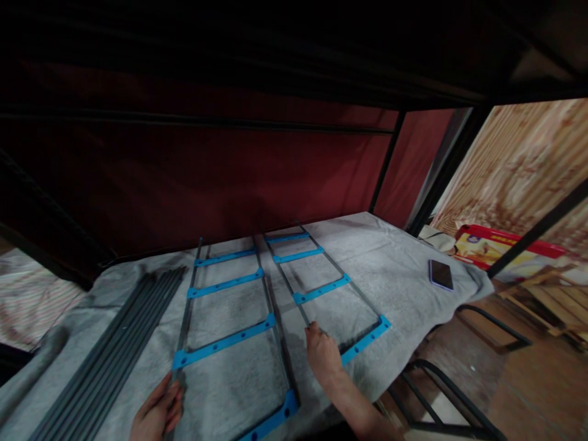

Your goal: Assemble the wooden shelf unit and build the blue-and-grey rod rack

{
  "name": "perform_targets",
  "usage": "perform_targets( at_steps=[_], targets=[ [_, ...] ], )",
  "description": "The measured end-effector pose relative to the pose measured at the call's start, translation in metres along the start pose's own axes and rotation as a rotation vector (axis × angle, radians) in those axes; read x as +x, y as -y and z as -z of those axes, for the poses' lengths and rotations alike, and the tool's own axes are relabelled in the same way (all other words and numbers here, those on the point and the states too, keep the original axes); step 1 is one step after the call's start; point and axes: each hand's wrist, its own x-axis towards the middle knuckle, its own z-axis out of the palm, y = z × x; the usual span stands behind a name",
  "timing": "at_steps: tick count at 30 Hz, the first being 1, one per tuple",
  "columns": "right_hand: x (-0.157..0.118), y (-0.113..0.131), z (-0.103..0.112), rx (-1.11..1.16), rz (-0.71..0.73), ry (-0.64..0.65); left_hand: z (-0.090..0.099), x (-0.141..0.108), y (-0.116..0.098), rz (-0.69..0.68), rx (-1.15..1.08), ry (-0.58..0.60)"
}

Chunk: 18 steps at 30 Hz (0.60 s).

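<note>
Two ladder-like frames of grey rods with blue crosspieces lie side by side on a grey cloth. My left hand (158, 407) is closed around the left rod of the left frame (225, 339), just below a blue crosspiece. Fingers of my right hand (324, 352) pinch the left rod of the right frame (324, 288), between its two nearest crosspieces. That hand partly covers the left end of the nearest crosspiece. Left of the frames, a bundle of loose grey rods (117, 346) rests on the cloth.
A phone (441, 274) lies on the right part of the cloth (399, 294). Black metal posts (452, 165) and a dark red panel (275, 177) enclose the surface. Black metal rails (454, 392) stand at the lower right, with a red and yellow box (500, 248) beyond.
</note>
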Motion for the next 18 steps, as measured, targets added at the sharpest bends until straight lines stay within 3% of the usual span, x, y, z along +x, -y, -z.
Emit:
perform_targets(
  at_steps=[6,12,18],
  targets=[
    [-0.019,-0.008,0.02,0.016,-0.045,0.063,0.001,-0.002,-0.004,0.017,0.0,0.019],
    [-0.057,-0.043,0.027,-0.061,-0.037,0.037,0.002,0.003,-0.001,-0.008,-0.031,0.058],
    [-0.094,-0.072,0.036,-0.007,-0.059,0.037,0.01,-0.009,-0.007,0.008,-0.047,0.064]
  ],
)
